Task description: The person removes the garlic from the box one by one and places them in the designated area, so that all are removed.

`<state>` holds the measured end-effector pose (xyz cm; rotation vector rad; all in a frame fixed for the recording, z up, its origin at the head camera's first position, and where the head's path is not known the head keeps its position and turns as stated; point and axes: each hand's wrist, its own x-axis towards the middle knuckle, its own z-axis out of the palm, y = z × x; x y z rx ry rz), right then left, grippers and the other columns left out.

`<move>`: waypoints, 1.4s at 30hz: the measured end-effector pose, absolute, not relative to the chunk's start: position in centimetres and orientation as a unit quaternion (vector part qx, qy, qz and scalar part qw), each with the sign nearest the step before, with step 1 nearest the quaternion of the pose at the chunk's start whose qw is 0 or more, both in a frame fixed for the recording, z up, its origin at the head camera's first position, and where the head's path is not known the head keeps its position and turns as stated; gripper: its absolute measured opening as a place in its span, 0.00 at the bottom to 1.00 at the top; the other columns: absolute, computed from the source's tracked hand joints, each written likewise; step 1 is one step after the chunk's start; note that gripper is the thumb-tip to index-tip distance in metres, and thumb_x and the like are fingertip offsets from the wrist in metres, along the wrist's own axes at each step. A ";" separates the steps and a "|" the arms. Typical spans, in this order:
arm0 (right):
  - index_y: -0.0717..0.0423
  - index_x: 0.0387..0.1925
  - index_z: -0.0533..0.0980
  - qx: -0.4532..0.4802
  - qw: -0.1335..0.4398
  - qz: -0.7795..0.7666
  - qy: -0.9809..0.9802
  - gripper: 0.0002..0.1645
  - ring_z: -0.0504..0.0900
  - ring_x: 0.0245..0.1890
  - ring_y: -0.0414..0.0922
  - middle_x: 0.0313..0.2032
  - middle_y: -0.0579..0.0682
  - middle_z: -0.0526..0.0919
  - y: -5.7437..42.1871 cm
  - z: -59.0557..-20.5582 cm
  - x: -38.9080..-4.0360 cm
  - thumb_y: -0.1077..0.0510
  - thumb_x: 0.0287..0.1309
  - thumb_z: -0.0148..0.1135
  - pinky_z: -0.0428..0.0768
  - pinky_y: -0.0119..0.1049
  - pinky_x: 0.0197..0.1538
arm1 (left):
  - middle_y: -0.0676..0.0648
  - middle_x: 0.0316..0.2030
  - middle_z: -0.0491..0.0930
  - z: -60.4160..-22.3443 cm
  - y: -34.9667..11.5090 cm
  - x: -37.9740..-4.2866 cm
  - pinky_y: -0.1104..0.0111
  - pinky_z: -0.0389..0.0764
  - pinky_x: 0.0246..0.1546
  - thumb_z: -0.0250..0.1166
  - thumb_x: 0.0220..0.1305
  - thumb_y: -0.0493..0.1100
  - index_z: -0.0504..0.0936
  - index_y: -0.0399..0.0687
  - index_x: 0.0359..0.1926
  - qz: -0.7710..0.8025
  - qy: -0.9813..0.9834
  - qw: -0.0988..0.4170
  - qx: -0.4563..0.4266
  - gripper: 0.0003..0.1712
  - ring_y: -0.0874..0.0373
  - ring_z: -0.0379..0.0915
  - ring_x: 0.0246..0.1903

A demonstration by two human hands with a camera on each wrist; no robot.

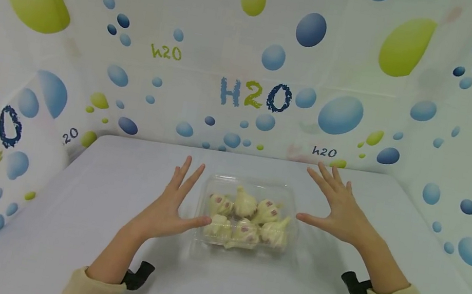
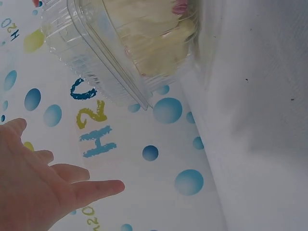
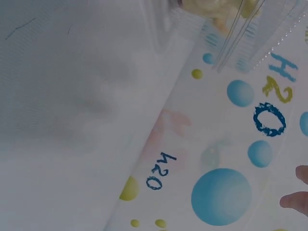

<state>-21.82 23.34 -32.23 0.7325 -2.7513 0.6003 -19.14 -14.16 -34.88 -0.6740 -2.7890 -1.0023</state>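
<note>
A clear plastic clamshell box (image 1: 253,186) stands on the table with its lid down. Inside sit several pale, pleated bun-like pieces (image 1: 245,232), some with purple-pink spots. To the left of the box is my left hand (image 1: 166,213), fingers spread, its thumb overlapping the box's left side in the head view. My right hand (image 1: 342,211) is held to the right of the box, fingers spread and thumb pointing at its right side. Neither hand grips anything. In the left wrist view the box's rim (image 2: 115,62) shows beyond the hand; only fingertips (image 3: 296,201) appear in the right wrist view.
A white-covered table (image 1: 212,288) lies under the box. Behind it and at both sides hangs a white curtain (image 1: 210,18) printed with blue and green drops and "H2O" lettering. Black wrist straps (image 1: 138,276) show below each hand.
</note>
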 end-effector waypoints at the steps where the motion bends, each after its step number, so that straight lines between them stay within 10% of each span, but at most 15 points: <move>1: 0.39 0.70 0.48 0.251 0.116 0.208 -0.938 0.57 0.31 0.69 0.51 0.71 0.49 0.41 23.3 -32.3 -21.8 0.36 0.43 0.66 0.34 0.65 0.61 | 0.59 0.68 0.18 -35.0 -14.2 -19.1 0.31 0.49 0.51 0.65 0.48 0.65 0.33 0.74 0.69 -0.334 -0.915 0.050 -0.219 0.59 0.45 0.16 0.67; 29: 0.39 0.70 0.48 0.272 0.073 0.278 -0.919 0.57 0.34 0.69 0.54 0.71 0.52 0.40 21.3 -34.6 -21.8 0.40 0.43 0.69 0.37 0.65 0.61 | 0.58 0.69 0.22 -37.6 -13.2 -18.9 0.37 0.55 0.54 0.70 0.44 0.62 0.34 0.76 0.69 -0.395 -0.891 0.001 -0.225 0.62 0.43 0.33 0.68; 42: 0.32 0.69 0.48 0.256 0.035 0.282 -0.924 0.58 0.42 0.68 0.58 0.71 0.47 0.41 20.4 -35.3 -21.6 0.34 0.39 0.68 0.56 0.69 0.55 | 0.55 0.70 0.23 -38.2 -12.7 -19.0 0.37 0.51 0.56 0.72 0.44 0.59 0.34 0.71 0.70 -0.424 -0.879 -0.026 -0.215 0.64 0.45 0.27 0.68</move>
